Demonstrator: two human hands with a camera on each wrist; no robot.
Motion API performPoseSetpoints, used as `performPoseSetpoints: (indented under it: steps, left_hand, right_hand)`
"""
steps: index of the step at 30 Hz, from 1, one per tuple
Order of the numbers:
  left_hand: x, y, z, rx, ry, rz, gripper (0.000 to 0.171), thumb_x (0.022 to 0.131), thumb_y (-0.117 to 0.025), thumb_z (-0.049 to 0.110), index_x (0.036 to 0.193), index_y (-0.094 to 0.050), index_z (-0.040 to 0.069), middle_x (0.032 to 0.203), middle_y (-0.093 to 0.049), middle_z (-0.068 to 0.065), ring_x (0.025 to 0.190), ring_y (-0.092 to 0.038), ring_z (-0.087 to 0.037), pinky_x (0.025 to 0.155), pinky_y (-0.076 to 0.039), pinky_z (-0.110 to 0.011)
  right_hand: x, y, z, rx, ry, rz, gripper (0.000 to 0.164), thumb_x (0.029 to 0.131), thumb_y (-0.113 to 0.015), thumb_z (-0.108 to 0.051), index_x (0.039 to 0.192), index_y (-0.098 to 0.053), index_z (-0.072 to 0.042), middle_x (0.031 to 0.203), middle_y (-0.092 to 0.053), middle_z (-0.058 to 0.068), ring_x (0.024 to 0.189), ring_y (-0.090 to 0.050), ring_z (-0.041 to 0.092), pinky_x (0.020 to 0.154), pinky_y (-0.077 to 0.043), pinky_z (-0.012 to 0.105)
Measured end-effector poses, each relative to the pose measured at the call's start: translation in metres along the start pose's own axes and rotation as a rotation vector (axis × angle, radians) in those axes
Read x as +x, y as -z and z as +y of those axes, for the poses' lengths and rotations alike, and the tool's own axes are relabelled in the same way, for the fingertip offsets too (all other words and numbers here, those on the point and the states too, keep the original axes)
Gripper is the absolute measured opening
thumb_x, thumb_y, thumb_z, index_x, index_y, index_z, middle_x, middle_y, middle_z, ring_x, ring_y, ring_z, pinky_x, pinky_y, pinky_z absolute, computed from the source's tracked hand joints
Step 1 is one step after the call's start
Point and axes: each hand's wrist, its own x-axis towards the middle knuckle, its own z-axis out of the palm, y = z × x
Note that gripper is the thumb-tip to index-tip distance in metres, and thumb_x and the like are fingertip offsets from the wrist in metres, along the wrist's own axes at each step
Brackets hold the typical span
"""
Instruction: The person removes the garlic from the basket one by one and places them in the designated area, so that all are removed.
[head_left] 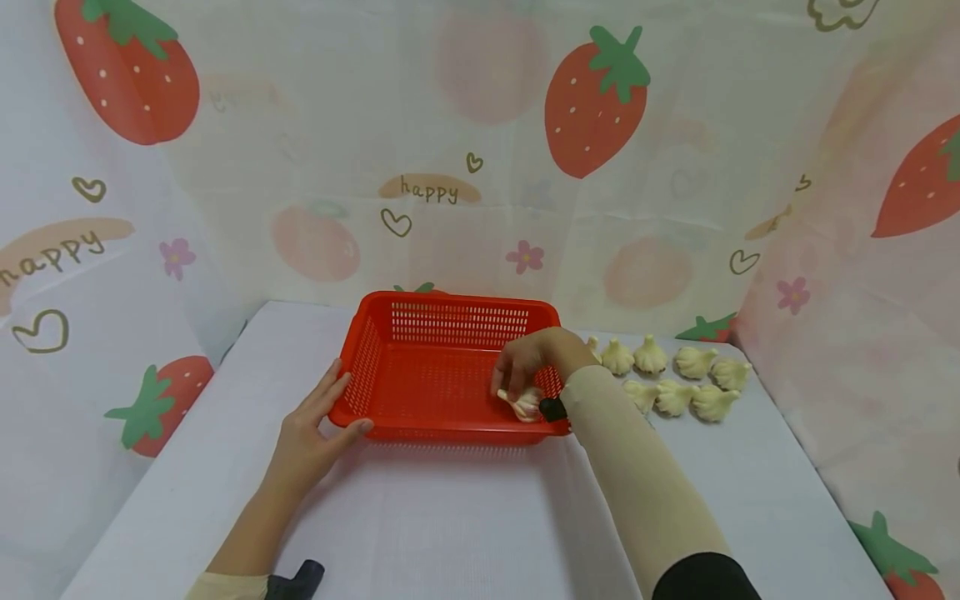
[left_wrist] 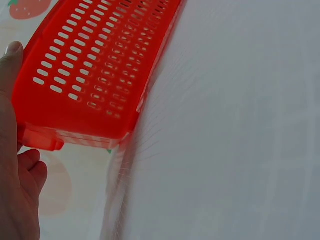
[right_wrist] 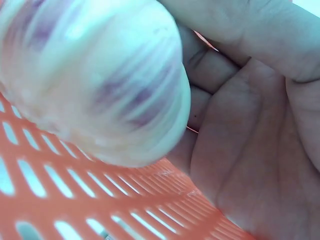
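Observation:
A red plastic basket (head_left: 450, 435) with slotted walls sits on the white table. My left hand (head_left: 311, 437) grips its left near corner, thumb at the front and fingers along the left side. Up close in the left wrist view, the thumb (left_wrist: 14, 55) lies against the red wall. Inside the basket, at its right end, my right hand (head_left: 536, 358) holds a garlic bulb (head_left: 527, 406) by the top. Purple streaks mark this bulb (right_wrist: 115, 95) in the right wrist view, where it hangs close over the slotted plastic.
Several pale garlic bulbs (head_left: 693, 362) stand in two rows on the table to the right of the basket, partly hidden by the right forearm. A strawberry-print cloth (head_left: 480, 150) hangs behind and along both sides.

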Motion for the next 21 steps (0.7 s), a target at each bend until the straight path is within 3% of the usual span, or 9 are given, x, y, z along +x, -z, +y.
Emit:
performPoseSetpoints:
  steps: [4,10,21]
  left_hand:
    - [0.0005,-0.0007,-0.0002,0.004,0.0,0.0,0.085,0.082,-0.087,0.034,0.154,-0.048,0.015,0.165,-0.036,0.002,0.15,-0.039,-0.026,0.105,-0.027,-0.003]
    - [0.0005,-0.001,0.0006,0.003,-0.009,-0.001,0.085,0.082,-0.088,0.033,0.154,-0.048,0.013,0.165,-0.036,0.0,0.149,-0.04,-0.028,0.105,-0.027,-0.003]
    - [-0.0004,0.0009,0.0022,0.014,-0.001,0.011,0.084,0.082,-0.088,0.035,0.154,-0.048,0.014,0.165,-0.038,0.001,0.149,-0.041,-0.028,0.104,-0.027,-0.002]
  right_hand:
    - [-0.0006,0.0003,0.0007,0.013,-0.005,0.015,0.025,0.091,-0.076,-0.013,0.116,-0.076,-0.009,0.106,-0.069,0.004,0.1,-0.059,0.02,0.088,-0.057,0.035]
    - [-0.0003,0.0014,0.0045,-0.015,0.052,0.02,0.025,0.092,-0.076,-0.014,0.115,-0.074,-0.006,0.103,-0.069,0.002,0.094,-0.061,0.017,0.087,-0.057,0.034]
    - [-0.0053,0.0059,-0.0021,0.033,0.159,0.076,0.026,0.091,-0.077,-0.01,0.114,-0.072,0.001,0.094,-0.069,0.002,0.089,-0.06,0.016,0.086,-0.057,0.032]
